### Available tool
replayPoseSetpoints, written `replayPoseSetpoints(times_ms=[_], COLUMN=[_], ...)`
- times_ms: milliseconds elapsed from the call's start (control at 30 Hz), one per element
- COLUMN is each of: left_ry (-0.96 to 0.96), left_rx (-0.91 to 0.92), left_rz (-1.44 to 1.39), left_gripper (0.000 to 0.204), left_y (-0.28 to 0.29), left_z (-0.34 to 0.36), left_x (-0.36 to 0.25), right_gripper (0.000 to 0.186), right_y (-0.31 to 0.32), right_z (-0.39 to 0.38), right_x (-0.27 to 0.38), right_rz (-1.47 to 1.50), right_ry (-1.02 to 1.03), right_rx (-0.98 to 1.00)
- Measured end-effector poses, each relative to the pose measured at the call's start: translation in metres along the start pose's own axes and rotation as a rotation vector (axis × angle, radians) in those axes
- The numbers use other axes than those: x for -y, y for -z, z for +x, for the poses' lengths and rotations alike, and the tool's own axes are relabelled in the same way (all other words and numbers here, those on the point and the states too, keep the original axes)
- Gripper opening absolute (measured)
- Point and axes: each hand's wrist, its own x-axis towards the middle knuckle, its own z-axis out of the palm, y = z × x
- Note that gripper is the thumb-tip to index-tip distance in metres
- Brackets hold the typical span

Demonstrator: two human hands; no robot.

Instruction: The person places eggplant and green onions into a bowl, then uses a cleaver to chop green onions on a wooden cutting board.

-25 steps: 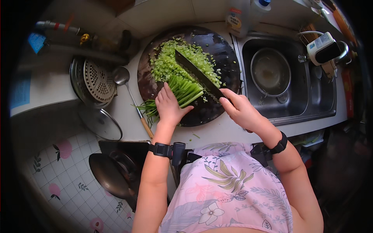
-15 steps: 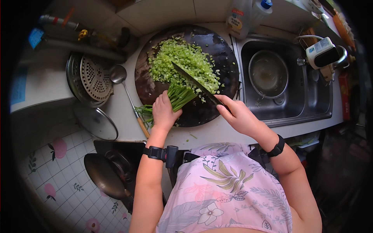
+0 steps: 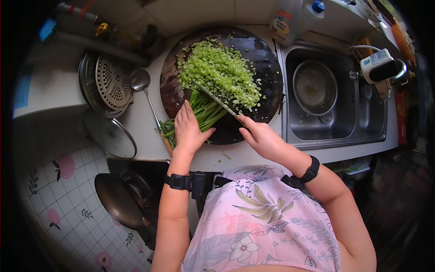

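A round, dark cutting board (image 3: pixel 268 54) carries a wide heap of finely chopped light-green pieces (image 3: pixel 218 69). Below the heap lies a bunch of long green stalks (image 3: pixel 206 111), its leafy ends reaching past the board's left edge. My left hand (image 3: pixel 187 129) presses down on the bunch and holds it, thumb towards the right. My right hand (image 3: pixel 263 139) grips a kitchen knife (image 3: pixel 215 98); its handle is hidden in the fingers. The blade slants up to the left along the cut ends of the stalks, with green bits stuck to it.
Left of the board lie a ladle (image 3: pixel 139 80), a perforated steamer plate (image 3: pixel 112 84) and a glass lid (image 3: pixel 111 136). A sink (image 3: pixel 337 120) with a metal bowl (image 3: pixel 315 86) is on the right. Bottles (image 3: pixel 286 22) stand behind. A wok (image 3: pixel 118 201) sits lower left.
The knife has come down and left onto the stalks' cut ends, and my right hand moved left with it. My left hand stays on the bunch, its fingers shifted slightly.
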Motion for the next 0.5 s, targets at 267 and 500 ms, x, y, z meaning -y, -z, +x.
replayPoseSetpoints(times_ms=[267, 500], left_ry=[-0.028, -0.006], left_rx=[-0.01, -0.013], left_rz=[0.041, 0.015], left_gripper=[0.111, 0.087], left_y=[-0.004, -0.014], left_z=[0.0, 0.0], left_x=[0.001, -0.008], right_gripper=[0.034, 0.038], right_y=[0.006, 0.03], right_z=[0.012, 0.003], right_x=[0.002, 0.024], right_rz=[0.057, 0.117], right_ry=[0.021, -0.027], right_rx=[0.033, 0.089])
